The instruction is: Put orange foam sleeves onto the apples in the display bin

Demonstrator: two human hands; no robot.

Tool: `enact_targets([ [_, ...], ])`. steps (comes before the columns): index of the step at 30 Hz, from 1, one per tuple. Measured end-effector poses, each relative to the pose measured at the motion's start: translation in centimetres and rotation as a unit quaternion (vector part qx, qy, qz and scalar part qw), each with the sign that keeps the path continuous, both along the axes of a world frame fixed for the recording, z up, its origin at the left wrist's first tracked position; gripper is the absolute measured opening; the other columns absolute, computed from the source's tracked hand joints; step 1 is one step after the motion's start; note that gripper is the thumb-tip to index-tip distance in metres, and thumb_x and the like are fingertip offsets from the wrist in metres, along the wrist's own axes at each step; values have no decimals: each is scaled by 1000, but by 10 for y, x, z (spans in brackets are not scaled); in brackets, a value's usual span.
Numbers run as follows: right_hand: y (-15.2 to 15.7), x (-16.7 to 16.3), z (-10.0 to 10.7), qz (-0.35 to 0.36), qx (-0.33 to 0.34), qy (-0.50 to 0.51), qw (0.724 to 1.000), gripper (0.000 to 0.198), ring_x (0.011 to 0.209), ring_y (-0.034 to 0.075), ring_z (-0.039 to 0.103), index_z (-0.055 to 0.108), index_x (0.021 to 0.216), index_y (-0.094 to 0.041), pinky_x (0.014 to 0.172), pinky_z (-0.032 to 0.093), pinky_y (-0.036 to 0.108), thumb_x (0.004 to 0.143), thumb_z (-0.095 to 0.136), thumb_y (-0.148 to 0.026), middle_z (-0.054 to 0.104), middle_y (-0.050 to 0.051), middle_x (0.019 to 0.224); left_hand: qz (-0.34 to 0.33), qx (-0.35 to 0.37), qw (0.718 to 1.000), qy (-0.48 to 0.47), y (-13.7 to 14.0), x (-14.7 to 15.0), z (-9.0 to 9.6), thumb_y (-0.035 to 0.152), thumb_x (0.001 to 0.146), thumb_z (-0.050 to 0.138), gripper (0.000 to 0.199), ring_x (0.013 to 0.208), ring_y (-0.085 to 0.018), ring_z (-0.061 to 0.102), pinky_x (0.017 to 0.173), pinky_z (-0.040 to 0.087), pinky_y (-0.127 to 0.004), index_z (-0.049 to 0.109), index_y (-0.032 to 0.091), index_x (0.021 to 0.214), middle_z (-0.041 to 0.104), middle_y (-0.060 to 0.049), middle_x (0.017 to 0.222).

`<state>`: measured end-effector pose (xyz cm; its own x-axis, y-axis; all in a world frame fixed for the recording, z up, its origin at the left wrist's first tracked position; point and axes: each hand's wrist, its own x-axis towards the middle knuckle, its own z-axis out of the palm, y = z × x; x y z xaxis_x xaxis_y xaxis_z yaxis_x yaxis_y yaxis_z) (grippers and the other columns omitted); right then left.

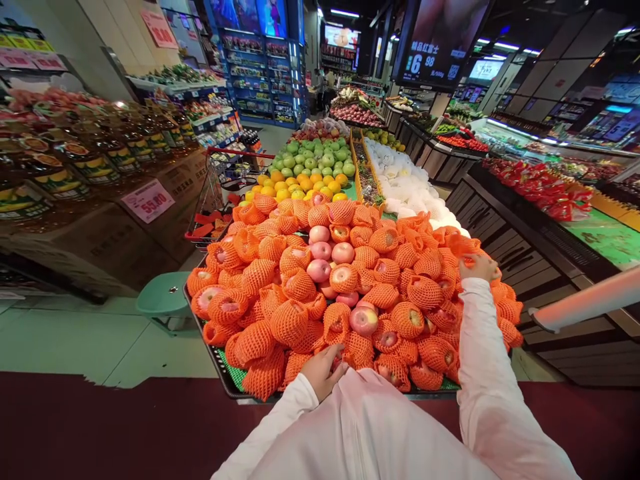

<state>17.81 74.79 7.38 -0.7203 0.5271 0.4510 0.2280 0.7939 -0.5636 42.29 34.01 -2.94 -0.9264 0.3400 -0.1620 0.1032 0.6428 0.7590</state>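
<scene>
A large heap of apples in orange foam nets point(290, 323) lies before me, with several bare pink apples point(319, 270) in its middle. My left hand point(325, 372) is low at the heap's front edge, its fingers loosely stretched against a netted apple point(359, 350). Close by sits a bare red-and-yellow apple point(364, 320). Over at the right side of the heap, my right hand point(479, 268) has its fingers closed on an orange foam net point(457, 245). Whether an apple is inside that net is not clear.
Behind the heap are oranges point(305, 185), green apples point(315, 157) and white-netted fruit point(405, 180). A green stool point(167, 297) and a shopping cart point(210, 193) stand left, near boxes with oil bottles point(95, 157). A white pole point(590, 300) juts in from the right.
</scene>
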Motion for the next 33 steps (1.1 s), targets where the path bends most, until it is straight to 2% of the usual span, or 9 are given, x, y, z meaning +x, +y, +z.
enact_targets([
  [4,-34,49,22,155,-135,169,964,33,71,20,55,55,72,-20,73,50,41,65,76,-45,60,3,75,30,70,996,51,2,-6,21,36,92,46,35,97,-23,66,90,52,-41,55,18,120,69,-11,112],
  [7,-72,95,38,374,-210,73,901,36,68,16,56,59,73,-21,67,52,34,61,82,-46,61,1,75,40,142,985,94,9,-14,47,34,93,48,28,89,-19,65,86,53,-37,58,19,115,69,-9,109],
  [11,-113,140,46,505,-194,-34,840,25,72,16,60,66,79,-21,67,53,30,71,79,-40,64,2,78,34,232,954,187,21,-25,84,33,92,54,32,97,-20,63,83,53,-35,55,20,121,64,-13,118],
  [16,-141,172,42,585,-144,-111,791,18,75,18,64,69,81,-21,70,54,32,78,73,-38,67,4,82,62,255,919,293,31,-30,110,33,83,69,50,127,-27,50,104,44,-43,53,21,128,55,-14,134],
  [20,-143,192,36,600,-159,-117,775,13,76,18,65,69,82,-23,79,54,35,79,73,-35,69,2,79,116,260,923,258,31,-28,106,32,83,66,23,99,-22,63,91,50,-37,62,19,102,68,-10,103],
  [23,-139,203,27,563,-266,-76,779,22,73,17,63,66,81,-25,73,55,34,73,77,-42,65,1,76,137,313,923,177,30,-22,93,33,84,62,17,80,-17,62,73,51,-30,58,18,90,66,-6,88],
  [26,-144,211,14,486,-398,-63,776,46,69,19,62,61,101,-28,62,54,33,68,75,-56,64,2,81,159,370,907,123,32,-14,83,43,82,64,27,69,-14,57,64,48,-26,54,19,89,61,-2,79],
  [29,-159,217,-1,436,-445,-71,779,60,77,24,66,59,115,-24,70,56,41,75,58,-68,67,8,87,208,383,889,144,36,-6,77,51,81,63,34,73,-15,56,70,49,-28,52,20,89,57,-1,77],
  [33,-171,225,-21,413,-447,-88,789,63,89,30,67,67,93,-21,78,56,45,65,63,-78,69,10,80,160,368,905,141,35,3,73,52,77,68,37,90,-20,59,86,48,-34,53,19,86,61,-7,91],
])
